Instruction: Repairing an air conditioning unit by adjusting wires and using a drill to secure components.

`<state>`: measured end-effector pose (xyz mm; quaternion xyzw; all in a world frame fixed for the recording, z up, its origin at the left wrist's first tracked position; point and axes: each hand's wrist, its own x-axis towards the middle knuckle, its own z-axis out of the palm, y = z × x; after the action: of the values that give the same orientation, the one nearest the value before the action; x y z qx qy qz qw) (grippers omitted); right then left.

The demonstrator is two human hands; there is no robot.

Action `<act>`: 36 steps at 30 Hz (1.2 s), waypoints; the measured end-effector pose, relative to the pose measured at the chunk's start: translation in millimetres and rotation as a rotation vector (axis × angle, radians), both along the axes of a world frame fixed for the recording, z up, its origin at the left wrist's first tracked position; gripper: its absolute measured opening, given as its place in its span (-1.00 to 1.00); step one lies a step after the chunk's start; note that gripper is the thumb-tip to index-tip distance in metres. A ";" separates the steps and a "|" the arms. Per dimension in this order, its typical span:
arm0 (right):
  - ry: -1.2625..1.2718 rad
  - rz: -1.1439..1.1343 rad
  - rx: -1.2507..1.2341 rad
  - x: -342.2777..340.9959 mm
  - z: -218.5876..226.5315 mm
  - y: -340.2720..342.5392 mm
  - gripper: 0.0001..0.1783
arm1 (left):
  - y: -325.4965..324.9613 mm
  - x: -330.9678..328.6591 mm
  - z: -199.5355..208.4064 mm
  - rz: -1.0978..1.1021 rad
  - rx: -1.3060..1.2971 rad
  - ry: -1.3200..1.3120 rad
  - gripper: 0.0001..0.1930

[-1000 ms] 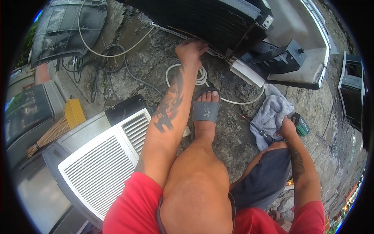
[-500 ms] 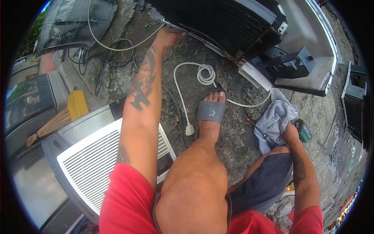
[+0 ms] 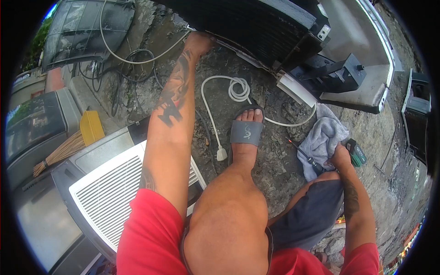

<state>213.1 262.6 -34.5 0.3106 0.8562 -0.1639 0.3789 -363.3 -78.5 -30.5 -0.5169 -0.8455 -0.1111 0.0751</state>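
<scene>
My left hand [image 3: 200, 43] reaches far forward to the lower edge of a black finned air-conditioner unit [image 3: 256, 27]. Its fingers are curled at that edge, partly hidden beneath it. Down at the right, my right hand [image 3: 340, 157] is closed on a crumpled grey towel [image 3: 323, 133] beside my bent knee. A screwdriver [image 3: 308, 156] with a thin shaft lies across the towel, close to the fingers. Just right of that hand sits a green and black tool [image 3: 356, 153], partly covered by it.
A white power cord [image 3: 210, 110] with a plug loops around my slippered foot [image 3: 246, 133]. At the left lies a white louvred panel [image 3: 110, 192], near a stick broom [image 3: 64, 153] and yellow dustpan [image 3: 91, 128]. A pale casing [image 3: 355, 46] and black bracket [image 3: 339, 75] stand far right.
My left hand has turned slightly at the unit's edge, its fingers now less visible. The top of the black unit has shifted a little left. My right hand stays on the towel.
</scene>
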 end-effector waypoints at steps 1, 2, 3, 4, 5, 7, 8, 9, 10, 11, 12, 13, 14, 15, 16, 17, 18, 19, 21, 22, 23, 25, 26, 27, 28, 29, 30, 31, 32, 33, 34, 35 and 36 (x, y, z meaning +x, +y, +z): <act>-0.006 0.000 0.000 0.7 -3.8 -0.4 0.14 | 2.1 0.9 -2.4 0.000 0.000 -0.006 -0.80; -0.026 -0.003 0.010 5.8 -4.2 2.4 0.14 | 12.9 5.6 -2.9 0.065 -0.154 -0.084 -0.78; -0.047 -0.009 0.023 12.0 -3.4 6.4 0.15 | 27.9 13.3 -0.2 0.125 -0.308 -0.162 -0.75; -0.059 -0.013 0.033 15.8 -1.4 9.4 0.15 | 39.8 23.0 4.2 0.118 -0.299 -0.174 -0.75; -0.096 -0.028 0.054 24.4 5.9 15.2 0.15 | 59.2 44.6 9.5 0.236 -0.312 -0.353 -0.69; -0.105 -0.037 0.056 22.2 10.1 13.5 0.15 | 63.0 53.6 23.6 0.366 -0.341 -0.504 -0.63; -0.096 -0.040 0.039 18.6 9.4 10.8 0.15 | 59.0 52.0 28.1 0.385 -0.336 -0.480 -0.62; -0.089 -0.043 0.024 15.7 8.9 8.6 0.14 | 56.0 51.3 30.9 0.403 -0.330 -0.458 -0.62; -0.084 -0.043 0.021 13.5 8.9 6.5 0.14 | 53.2 53.3 31.3 0.404 -0.332 -0.453 -0.62; -0.091 -0.044 0.029 12.5 9.4 4.8 0.13 | 50.9 58.0 28.9 0.444 -0.258 -0.414 -0.63; -0.099 -0.045 0.038 12.4 9.6 4.4 0.12 | 50.6 60.3 26.6 0.482 -0.182 -0.377 -0.64; -0.102 -0.046 0.040 12.7 8.6 5.5 0.12 | 50.9 58.0 26.1 0.480 -0.181 -0.379 -0.64; -0.110 -0.043 0.036 13.3 7.5 6.2 0.12 | 49.5 53.2 27.5 0.394 -0.302 -0.393 -0.66; -0.120 -0.039 0.034 14.7 6.6 7.0 0.12 | 49.2 50.0 28.4 0.305 -0.421 -0.406 -0.67; -0.123 -0.043 0.036 17.2 5.6 8.1 0.12 | 51.0 47.8 26.3 0.301 -0.420 -0.409 -0.67; -0.113 -0.036 0.036 16.4 3.8 7.8 0.11 | 51.0 42.4 24.8 0.363 -0.380 -0.495 -0.69; -0.103 -0.030 0.037 15.1 2.7 7.5 0.11 | 50.3 37.7 23.5 0.425 -0.337 -0.581 -0.71; -0.098 -0.029 0.034 13.3 2.5 7.0 0.11 | 48.5 32.8 23.3 0.428 -0.339 -0.575 -0.71; -0.100 -0.041 0.029 11.7 5.8 5.8 0.10 | 52.0 32.2 27.0 0.429 -0.285 -0.484 -0.72; -0.100 -0.039 0.028 11.2 4.8 5.9 0.10 | 48.6 32.9 30.7 0.431 -0.286 -0.483 -0.72; -0.097 -0.040 0.024 14.8 6.2 8.9 0.11 | 46.2 41.9 36.4 0.528 -0.184 -0.562 -0.69; -0.083 -0.031 0.017 16.8 7.9 10.9 0.11 | 36.1 54.8 45.8 0.634 -0.077 -0.629 -0.66; -0.065 -0.027 0.024 17.6 10.8 10.3 0.12 | 31.8 59.3 51.1 0.678 -0.121 -0.532 -0.60; -0.039 -0.018 0.024 16.7 9.3 9.3 0.12 | 24.7 57.7 55.7 0.728 -0.168 -0.425 -0.53; -0.056 -0.017 0.053 18.9 1.8 9.2 0.13 | 15.5 53.8 57.7 0.747 -0.162 -0.406 -0.53; -0.040 -0.009 0.045 20.9 -1.5 9.7 0.12 | 3.6 49.6 57.2 0.707 -0.144 -0.363 -0.53; -0.031 -0.002 0.043 23.0 -1.2 11.0 0.11 | -2.3 48.5 60.0 0.665 -0.124 -0.329 -0.54; -0.026 -0.004 0.040 23.7 -0.9 11.5 0.10 | -8.8 43.9 65.2 0.680 -0.186 -0.330 -0.66; -0.020 -0.008 0.033 23.3 0.6 10.5 0.08 | -16.3 40.4 69.4 0.698 -0.177 -0.320 -0.66; -0.019 0.000 0.042 22.7 0.8 9.7 0.05 | -25.8 35.7 73.9 0.647 -0.226 -0.144 -0.71; -0.023 0.013 0.050 21.6 2.6 8.9 0.12 | -34.9 31.4 78.1 0.595 -0.277 0.029 -0.75; -0.028 0.026 0.066 22.7 3.3 9.5 0.16 | -42.1 27.3 81.4 0.540 -0.327 0.199 -0.77; -0.034 0.039 0.079 23.3 2.9 9.2 0.20 | -42.8 27.2 85.6 0.560 -0.319 0.206 -0.77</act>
<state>236.4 271.7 -31.6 0.3111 0.8615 -0.1171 0.3837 -336.1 -121.3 55.1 -0.2782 -0.9494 0.1003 0.1060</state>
